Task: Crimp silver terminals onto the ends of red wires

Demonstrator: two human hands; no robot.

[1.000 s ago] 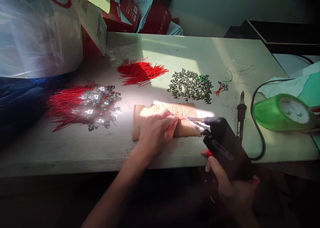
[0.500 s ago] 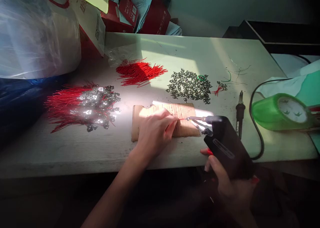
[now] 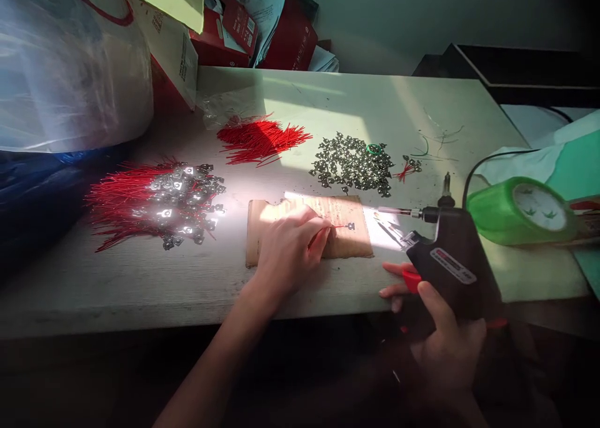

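1. Your left hand [image 3: 291, 256] rests on a piece of torn cardboard [image 3: 356, 243], its fingertips pressed together on a thin red wire [image 3: 338, 227].
2. The wire runs right from those fingertips to a small dark metal terminal [image 3: 351, 226], which lies flat on the cardboard near the upper right corner. Where they meet, the joint is too small to make out.
3. Your right hand [image 3: 445, 347] is closed around a black soldering gun [image 3: 454, 262], at the lower right of the frame. Its fingers [image 3: 392, 287] sit just beside the red trigger [image 3: 411, 281].
4. The gun's slim metal tip [image 3: 396, 210] points left at the terminal, near it but not touching.
5. Across the middle of the table are loose red wires [image 3: 262, 139] and a heap of metal terminals [image 3: 351, 164]. A mass of red wires tangled with terminals [image 3: 157, 200] lies at the left.
6. Your right palm is in deep shadow, so its grip is hard to read. Your left thumb and the wire's end inside your fingers are hidden, and glare bleaches the pile on the left.
7. A green tape roll [image 3: 520, 212] sits at the right edge of the table, partly behind the gun.
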